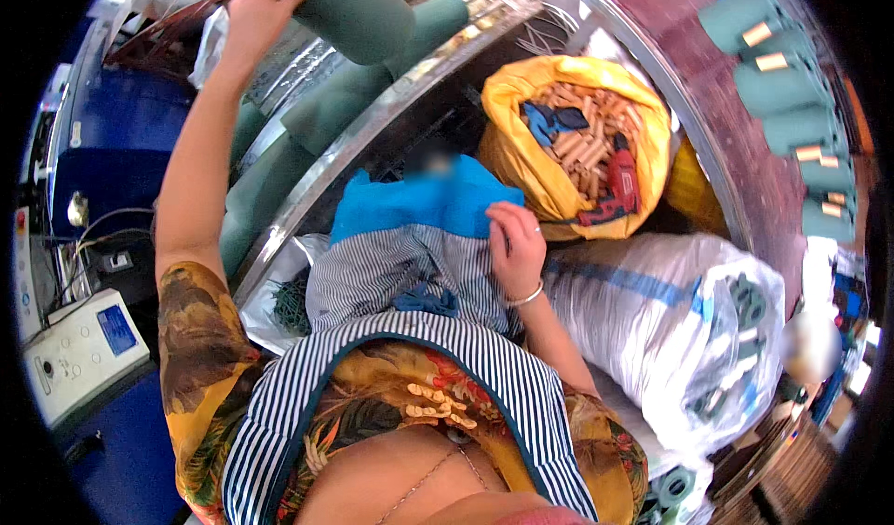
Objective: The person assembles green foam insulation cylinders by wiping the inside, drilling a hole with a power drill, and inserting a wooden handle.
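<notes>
My left hand (261, 13) is raised at the upper left with its thumb against the end of a dark green cylinder (358, 18). The hand is closed on that end; part of it is cut off by the picture's edge. More green cylinders (340, 111) lie in a row below it, along a metal-edged trough. In my lap, my right hand (518, 257) rests at the edge of a bright blue cloth (400, 199) over my striped apron. Its fingers are loosely bent and slightly apart, with nothing seen in them.
A yellow sack (498, 143) of small tan tubes, with a red power drill (616, 185) on top, stands to the right. Beside it lies a clear plastic bag (633, 311) of green parts. Several green cylinders (773, 87) sit on a dark red table (694, 87). A control box (84, 362) is left.
</notes>
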The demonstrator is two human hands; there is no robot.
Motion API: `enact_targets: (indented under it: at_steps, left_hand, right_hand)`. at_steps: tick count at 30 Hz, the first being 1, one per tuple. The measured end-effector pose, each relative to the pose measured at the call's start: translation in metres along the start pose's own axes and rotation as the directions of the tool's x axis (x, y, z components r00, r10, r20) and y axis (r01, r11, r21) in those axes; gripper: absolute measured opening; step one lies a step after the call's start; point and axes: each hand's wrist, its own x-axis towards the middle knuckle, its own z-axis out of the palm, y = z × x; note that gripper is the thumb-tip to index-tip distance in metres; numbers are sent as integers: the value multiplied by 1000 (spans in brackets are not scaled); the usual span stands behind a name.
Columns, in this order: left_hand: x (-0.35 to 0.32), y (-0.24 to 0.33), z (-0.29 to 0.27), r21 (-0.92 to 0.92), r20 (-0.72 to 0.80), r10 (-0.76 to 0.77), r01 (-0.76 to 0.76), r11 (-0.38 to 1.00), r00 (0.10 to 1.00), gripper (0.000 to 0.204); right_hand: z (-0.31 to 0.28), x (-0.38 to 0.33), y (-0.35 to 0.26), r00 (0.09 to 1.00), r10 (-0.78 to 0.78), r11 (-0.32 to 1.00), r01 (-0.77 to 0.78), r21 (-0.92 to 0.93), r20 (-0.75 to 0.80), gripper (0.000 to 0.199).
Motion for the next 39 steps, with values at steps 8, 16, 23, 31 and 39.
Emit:
enact_targets:
  at_steps: [8,16,23,31,39]
  left_hand:
    - [-32,135,48,23,253,-83,80,997,964,45]
    - [-33,148,34,-37,271,-81,94,995,959,55]
    - [18,169,32,19,452,-277,302,953,848,72]
    - [75,160,77,188,730,-344,311,932,590,61]
    - [10,130,32,71,630,-310,345,936,712,57]
  right_hand:
    - [-26,13,84,988,144,974,-153,-169,-60,19]
    - [34,123,210,878,465,655,-430,-621,-118,41]
    - [42,128,280,938,333,757,-203,-621,99,30]
    - [7,120,274,932,329,823,-205,-530,152,24]
    - [48,134,223,810,573,622,-327,-711,128,33]
